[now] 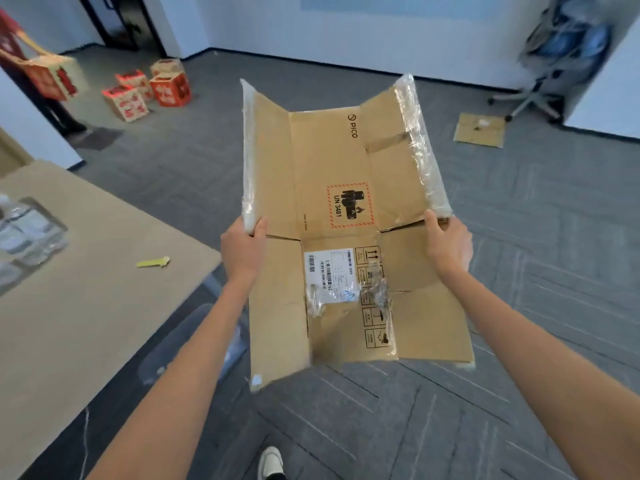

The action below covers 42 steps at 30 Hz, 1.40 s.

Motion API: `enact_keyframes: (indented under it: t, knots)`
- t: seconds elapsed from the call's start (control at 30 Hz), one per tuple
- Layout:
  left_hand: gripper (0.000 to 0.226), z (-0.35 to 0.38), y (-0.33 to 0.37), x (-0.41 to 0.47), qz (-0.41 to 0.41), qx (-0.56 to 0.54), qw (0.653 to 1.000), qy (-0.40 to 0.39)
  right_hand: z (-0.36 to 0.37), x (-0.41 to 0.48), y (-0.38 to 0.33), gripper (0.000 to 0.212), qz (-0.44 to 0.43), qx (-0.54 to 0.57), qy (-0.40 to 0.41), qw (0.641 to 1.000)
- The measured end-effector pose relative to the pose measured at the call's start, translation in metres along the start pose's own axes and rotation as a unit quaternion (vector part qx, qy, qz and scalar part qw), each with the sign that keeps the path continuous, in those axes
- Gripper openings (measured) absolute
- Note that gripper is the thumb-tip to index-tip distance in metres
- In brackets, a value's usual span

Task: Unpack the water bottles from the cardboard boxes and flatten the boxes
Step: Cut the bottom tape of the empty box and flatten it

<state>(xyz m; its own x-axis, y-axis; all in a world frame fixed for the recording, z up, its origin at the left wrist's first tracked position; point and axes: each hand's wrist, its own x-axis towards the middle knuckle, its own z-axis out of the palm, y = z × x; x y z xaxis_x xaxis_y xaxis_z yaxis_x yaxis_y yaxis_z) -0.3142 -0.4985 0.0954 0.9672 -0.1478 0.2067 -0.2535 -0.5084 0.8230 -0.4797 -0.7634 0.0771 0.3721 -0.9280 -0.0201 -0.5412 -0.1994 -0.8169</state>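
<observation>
Flattened cardboard box [332, 216] held in the air, clear of the desk [86, 306].
Left hand [242, 249] and right hand [448, 244] each grip one taped side edge, thumbs on top.

Person, seen from above.
- Left forearm [180, 368] and right forearm [540, 358]: both bare to the frame's edge.
- Left hand [242, 251] and right hand [450, 245]: bare.
- One white rounded-toe shoe [272, 460], dark at its near end, partly cut off by the frame.
</observation>
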Motion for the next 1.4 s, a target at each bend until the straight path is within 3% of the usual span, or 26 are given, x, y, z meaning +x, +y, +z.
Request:
enact_keyframes:
  t: [0.2, 0.43, 0.57, 0.77, 1.07, 1.2, 1.4]
  knots:
    - [0.027, 0.104, 0.137, 0.012, 0.095, -0.029, 0.992, -0.08, -0.124, 0.074, 0.028, 0.04, 0.062, 0.051, 0.111, 0.991]
    - [0.024, 0.189, 0.268, 0.073, 0.166, -0.076, 0.975, -0.128, -0.195, 0.177, 0.0, 0.039, 0.074, 0.128, 0.193, 0.97]
    - [0.036, 0.241, 0.335, 0.134, 0.162, -0.156, 0.964, -0.143, -0.214, 0.262, -0.037, 0.042, 0.047, 0.157, 0.236, 0.958]
    - [0.031, 0.332, 0.414, 0.235, 0.155, -0.237, 0.936, -0.209, -0.236, 0.396, -0.073, 0.042, 0.046, 0.197, 0.271, 0.941]
    - [0.023, 0.519, 0.498, 0.319, 0.177, -0.226, 0.893, -0.346, -0.261, 0.587, -0.047, 0.039, 0.066, 0.209, 0.326, 0.92]
    - [0.013, 0.605, 0.54, 0.356, 0.186, -0.215, 0.89, -0.355, -0.275, 0.691, -0.039, 0.043, 0.068, 0.21, 0.328, 0.918]
    - [0.024, 0.719, 0.593, 0.431, 0.177, -0.216, 0.879, -0.387, -0.274, 0.856, -0.048, 0.046, 0.068, 0.205, 0.316, 0.924]
